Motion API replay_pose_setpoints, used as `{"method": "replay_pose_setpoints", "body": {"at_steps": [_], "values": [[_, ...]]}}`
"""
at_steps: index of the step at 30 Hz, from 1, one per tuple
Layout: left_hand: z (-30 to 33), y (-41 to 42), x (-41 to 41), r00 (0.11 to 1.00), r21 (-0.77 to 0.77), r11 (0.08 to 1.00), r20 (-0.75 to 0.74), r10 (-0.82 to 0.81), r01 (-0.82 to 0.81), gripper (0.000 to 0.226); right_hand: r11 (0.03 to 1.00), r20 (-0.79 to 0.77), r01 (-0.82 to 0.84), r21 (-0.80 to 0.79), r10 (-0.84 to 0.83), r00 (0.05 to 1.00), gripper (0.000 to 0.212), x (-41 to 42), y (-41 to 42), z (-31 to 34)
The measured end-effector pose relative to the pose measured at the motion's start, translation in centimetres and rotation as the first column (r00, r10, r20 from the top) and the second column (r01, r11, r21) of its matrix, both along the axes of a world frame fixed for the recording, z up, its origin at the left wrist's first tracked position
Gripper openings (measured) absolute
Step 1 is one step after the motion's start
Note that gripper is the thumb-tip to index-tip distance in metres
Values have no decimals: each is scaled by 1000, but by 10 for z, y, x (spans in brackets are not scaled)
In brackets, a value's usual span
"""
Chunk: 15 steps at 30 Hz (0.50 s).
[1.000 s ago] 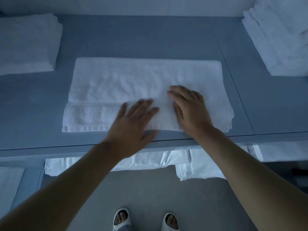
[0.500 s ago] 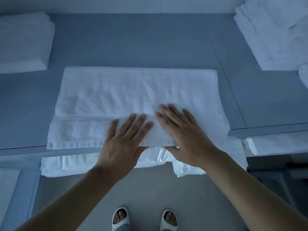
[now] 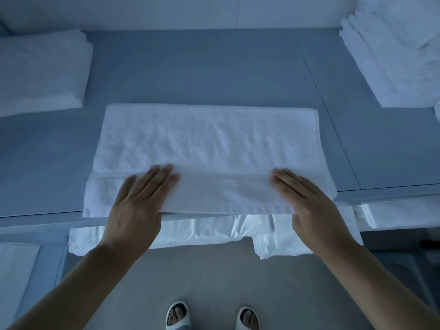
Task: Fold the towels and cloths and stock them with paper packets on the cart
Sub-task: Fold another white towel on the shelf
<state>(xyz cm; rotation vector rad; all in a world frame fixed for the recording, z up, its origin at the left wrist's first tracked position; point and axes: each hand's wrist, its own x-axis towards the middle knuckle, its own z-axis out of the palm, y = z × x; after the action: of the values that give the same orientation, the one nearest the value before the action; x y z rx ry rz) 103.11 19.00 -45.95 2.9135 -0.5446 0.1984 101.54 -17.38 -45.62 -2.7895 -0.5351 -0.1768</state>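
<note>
Both flat palms, my left hand [image 3: 135,208] and right hand [image 3: 312,206], are pressing the folded towel [image 3: 209,148], grip wide; its near edge is overhanging the tabletop [image 3: 202,67], risking sliding off.

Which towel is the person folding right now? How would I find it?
Look at the grey table top. Piles of towels sit at its far left and far right corners. The towel being folded lies alone at the middle of the near edge, the only one with the left hand and right hand flat on it.
</note>
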Motion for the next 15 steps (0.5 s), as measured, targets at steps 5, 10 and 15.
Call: {"method": "replay_pose_setpoints", "body": {"at_steps": [5, 10, 15], "values": [[22, 37, 10, 991, -42, 991, -26, 129, -130, 82, 987, 66, 158, 30, -160, 985, 81, 19, -18, 17], [65, 27, 61, 976, -169, 965, 55, 212, -200, 78, 955, 87, 259, 147, -273, 958, 69, 75, -11, 60], [124, 28, 117, 948, -343, 924, 196, 249, -171, 81, 921, 275, 300, 249, -364, 890, 67, 113, -19, 109]]}}
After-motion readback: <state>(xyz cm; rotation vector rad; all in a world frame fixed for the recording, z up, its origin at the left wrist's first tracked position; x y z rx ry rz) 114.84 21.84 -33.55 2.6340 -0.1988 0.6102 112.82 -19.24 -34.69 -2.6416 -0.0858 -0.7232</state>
